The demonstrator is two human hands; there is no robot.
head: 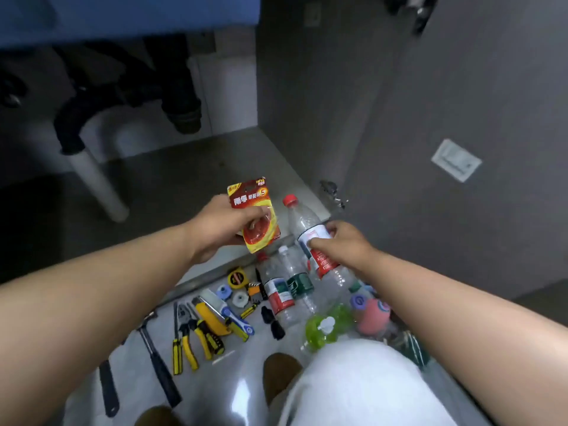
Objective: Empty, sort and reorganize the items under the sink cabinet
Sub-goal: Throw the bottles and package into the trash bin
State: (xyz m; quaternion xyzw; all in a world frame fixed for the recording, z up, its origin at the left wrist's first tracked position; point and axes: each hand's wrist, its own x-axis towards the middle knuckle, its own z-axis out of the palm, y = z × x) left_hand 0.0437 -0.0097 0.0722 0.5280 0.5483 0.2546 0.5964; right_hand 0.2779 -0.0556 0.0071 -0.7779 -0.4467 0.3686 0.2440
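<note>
1. Left hand point(224, 224) pinches a glossy red-and-yellow blister pack point(255, 213) at frame centre.
2. Right hand point(344, 244) grips a clear, ribbed plastic bottle point(302, 224), red-capped, just right of the pack.
3. Yellow-handled pliers point(196, 333) lie on the shiny floor, lower centre.

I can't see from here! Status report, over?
Left hand grips red blister pack. Right hand grips red-capped bottle. Tools, bottles lie on floor beneath.
</note>
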